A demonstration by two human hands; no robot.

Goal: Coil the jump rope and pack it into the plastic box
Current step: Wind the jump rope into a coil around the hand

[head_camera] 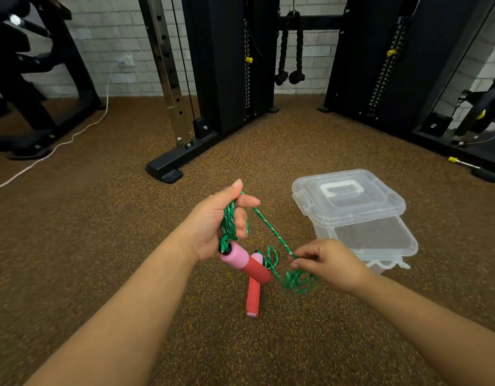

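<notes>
My left hand [217, 227] grips several loops of the green jump rope [270, 228], and one pink-and-red handle [245, 264] hangs just below the palm. The second red handle [252, 298] lies on the floor beneath. A taut strand runs from my left hand down to my right hand [328, 264], which pinches the rope above a loose green tangle [296, 280]. The clear plastic box [385, 247] stands open on the floor to the right, its lid [348, 195] resting tilted across the far rim.
Brown speckled rubber floor [101, 246] all around. Black cable-machine frames [227, 79] stand ahead, their feet reaching toward me. A black knotted rope attachment [291, 45] hangs at the back. A white cable [60, 143] trails across the floor at left.
</notes>
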